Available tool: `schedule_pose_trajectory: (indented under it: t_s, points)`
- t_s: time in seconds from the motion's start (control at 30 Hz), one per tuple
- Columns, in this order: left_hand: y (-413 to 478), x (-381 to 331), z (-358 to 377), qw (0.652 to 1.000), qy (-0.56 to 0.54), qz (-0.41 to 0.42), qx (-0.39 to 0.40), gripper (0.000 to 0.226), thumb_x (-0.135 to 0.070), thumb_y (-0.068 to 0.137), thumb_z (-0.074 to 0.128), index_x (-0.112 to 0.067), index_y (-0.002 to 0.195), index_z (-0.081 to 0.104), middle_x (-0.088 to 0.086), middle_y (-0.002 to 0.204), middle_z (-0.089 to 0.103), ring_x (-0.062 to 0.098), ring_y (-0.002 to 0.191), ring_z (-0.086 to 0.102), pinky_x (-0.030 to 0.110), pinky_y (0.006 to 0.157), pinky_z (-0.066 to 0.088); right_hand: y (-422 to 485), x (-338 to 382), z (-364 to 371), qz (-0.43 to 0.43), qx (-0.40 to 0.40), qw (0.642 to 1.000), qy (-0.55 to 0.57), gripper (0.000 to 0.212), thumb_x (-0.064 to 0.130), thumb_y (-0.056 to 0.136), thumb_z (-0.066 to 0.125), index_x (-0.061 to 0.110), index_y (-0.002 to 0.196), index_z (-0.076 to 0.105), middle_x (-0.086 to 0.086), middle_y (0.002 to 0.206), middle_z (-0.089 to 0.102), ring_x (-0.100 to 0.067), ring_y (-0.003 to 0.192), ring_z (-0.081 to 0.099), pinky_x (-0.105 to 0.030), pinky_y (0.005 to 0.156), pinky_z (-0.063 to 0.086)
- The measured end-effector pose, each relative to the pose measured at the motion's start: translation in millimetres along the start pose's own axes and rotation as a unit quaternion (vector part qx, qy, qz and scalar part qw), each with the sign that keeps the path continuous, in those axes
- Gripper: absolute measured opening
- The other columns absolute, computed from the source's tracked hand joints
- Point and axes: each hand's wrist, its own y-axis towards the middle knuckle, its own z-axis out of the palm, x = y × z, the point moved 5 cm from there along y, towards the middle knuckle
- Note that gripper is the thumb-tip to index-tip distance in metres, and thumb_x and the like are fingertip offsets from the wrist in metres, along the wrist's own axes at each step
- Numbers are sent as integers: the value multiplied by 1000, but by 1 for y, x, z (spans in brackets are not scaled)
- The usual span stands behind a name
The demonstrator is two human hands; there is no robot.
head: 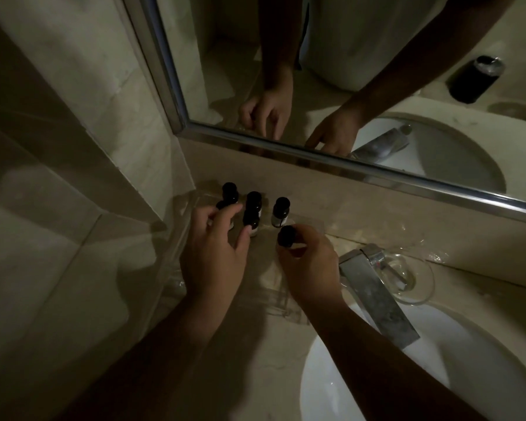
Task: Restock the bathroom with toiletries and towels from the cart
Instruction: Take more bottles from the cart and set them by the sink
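**tilefan:** Head cam, dim bathroom corner. What are the hands actually doing?

**mopguy:** Right hand (310,262) has its fingertips curled round a small bottle (286,236) with a black cap. It's pinching it upright, just in front of the standing ones. Can't see if the base touches anything.

**tilefan:** And the left?

**mopguy:** Left hand (213,253) is half open, fingers spread over the other black-capped bottles (253,200). The thumb tip sits against the nearest one, and the fingers cover another that's mostly hidden. Honestly can't tell if it's gripping or just touching.

**tilefan:** Where's all that sitting?

**mopguy:** In a clear tray (179,205) on the marble counter (255,360). It's tucked into the corner where the side wall meets the ledge under the mirror (346,71), left of the faucet (377,296). Five or so bottles stand close together at the back of it. The white sink (468,375) is off to the right, and a clear glass dish (419,287) is just behind the faucet. The mirror shows both hands too.
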Motion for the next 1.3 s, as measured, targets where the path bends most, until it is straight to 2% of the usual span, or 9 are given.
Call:
schedule_pose_trajectory:
  t_s: [0.13,0.23,0.43,0.63,0.73,0.87,1.07,1.2,1.3]
  points:
    - [-4,4,-6,999,-32,-1,-11,32,-30,87,68,-27,119,63,-1,121,52,5,84,49,12,52,35,5,1,3,3,-17,1000,-3,27,23,93,69,22,120,67,7,111,69,-3,86,67,-10,69,49]
    - [-7,9,-7,999,-51,-9,-12,32,-27,88,67,-29,120,61,-3,121,50,8,77,53,18,53,41,7,4,5,14,-14,1000,6,27,22,92,70,20,119,67,7,110,70,0,83,65,-12,69,50]
    - [-11,15,-7,997,-72,-35,-8,34,-33,89,59,-33,123,55,-11,121,43,13,83,58,29,61,54,10,0,11,31,-3,999,4,28,23,92,72,16,119,69,7,104,72,11,76,60,-1,60,45]
    - [-11,22,-6,996,-77,-41,-13,34,-30,88,63,-30,122,58,-9,120,47,6,76,50,19,60,44,15,-5,16,33,-13,999,-32,23,27,91,72,18,112,73,11,94,71,12,76,58,-1,65,46]
    - [-9,26,-4,996,-78,-42,-13,35,-28,88,65,-31,122,57,-8,120,47,8,78,52,26,60,51,17,-6,18,35,-20,998,-44,22,31,91,72,18,109,74,9,93,72,12,73,56,3,60,38]
    - [-9,27,-4,996,-75,-36,-20,35,-25,88,66,-29,121,58,-6,119,48,9,78,51,28,61,52,18,-6,18,43,-22,998,-43,19,37,92,69,20,98,75,8,81,70,-2,68,62,-7,53,39]
    - [-10,29,-6,996,-71,-42,-20,36,-27,87,66,-30,122,57,-8,118,48,10,79,51,31,63,53,18,-4,18,54,-15,998,-33,29,35,93,69,16,114,73,9,88,67,6,69,57,-3,53,39]
    - [-13,25,-9,996,-77,-54,-1,40,-31,89,65,-33,126,53,-11,121,45,12,86,55,32,67,55,12,-2,14,56,-2,998,-36,28,28,93,70,10,114,72,15,73,59,4,60,53,-4,51,41]
    - [-17,23,-14,995,-80,-56,6,42,-31,90,64,-32,129,51,-12,122,45,11,90,56,26,68,50,5,-3,10,64,4,997,-50,37,26,91,73,10,124,68,8,89,63,8,67,51,-2,54,37]
